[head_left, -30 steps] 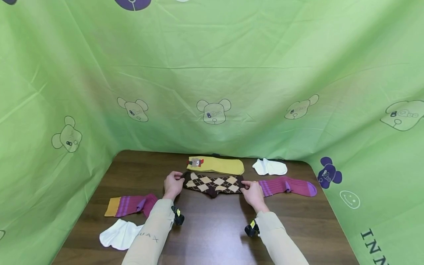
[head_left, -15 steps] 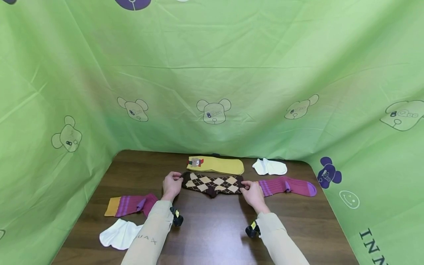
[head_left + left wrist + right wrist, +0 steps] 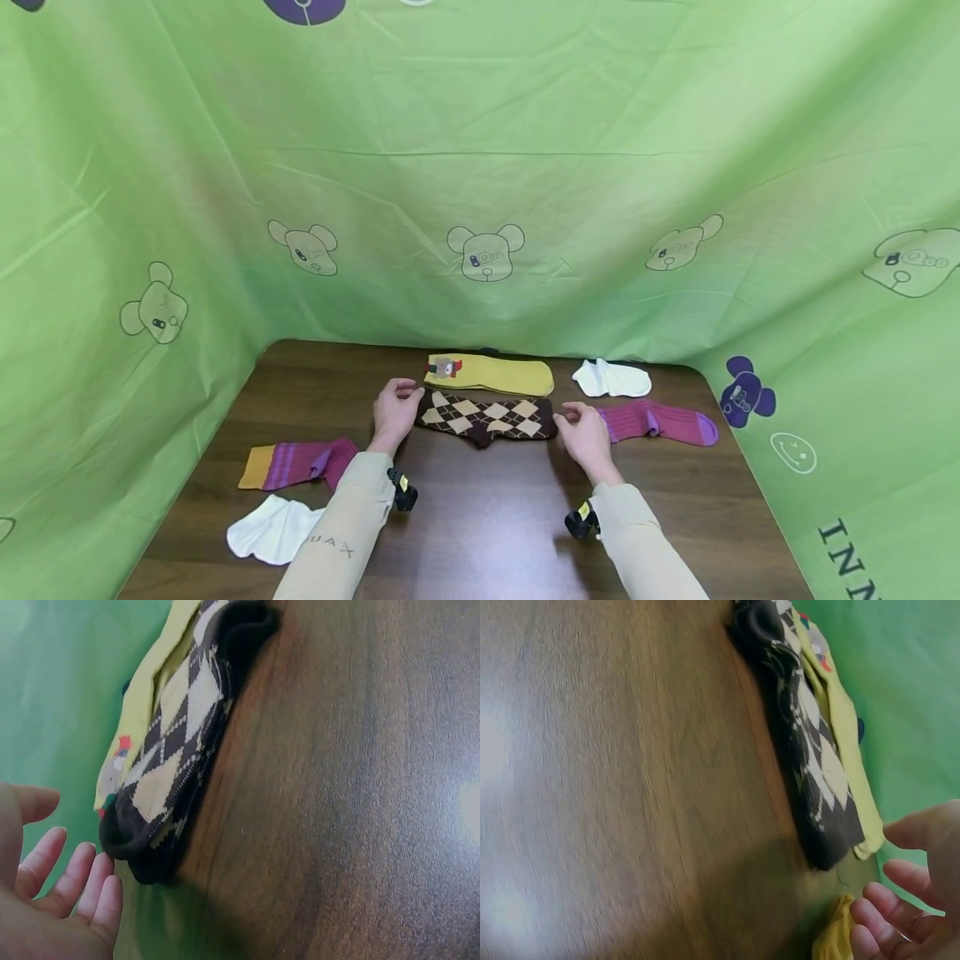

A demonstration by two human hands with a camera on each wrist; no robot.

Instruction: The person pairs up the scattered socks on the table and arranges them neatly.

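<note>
A brown and cream argyle sock (image 3: 487, 417) lies lengthwise across the middle of the table, its heel bulging toward me. Layered dark fabric shows at its left end in the left wrist view. My left hand (image 3: 396, 414) is at that end, fingers loosely bent, fingertips right by the edge with nothing between thumb and fingers. Just off the other end, my right hand (image 3: 587, 437) has its thumb and fingers apart and holds nothing. It partly covers the cuff of a purple-red ribbed sock (image 3: 660, 422). Behind the argyle sock lies a yellow sock (image 3: 495, 375) with an animal face.
A white ankle sock (image 3: 611, 379) lies at the back right. At the left are another purple-red sock (image 3: 300, 464) with a mustard cuff and a white sock (image 3: 272, 531), both partly behind my left sleeve. Green cloth (image 3: 480, 183) hangs around the wooden table (image 3: 480, 533).
Both hands have let go of the argyle sock's ends. The right hand has moved slightly right, away from it, and the left hand's fingers have loosened. The sock lies essentially as before.
</note>
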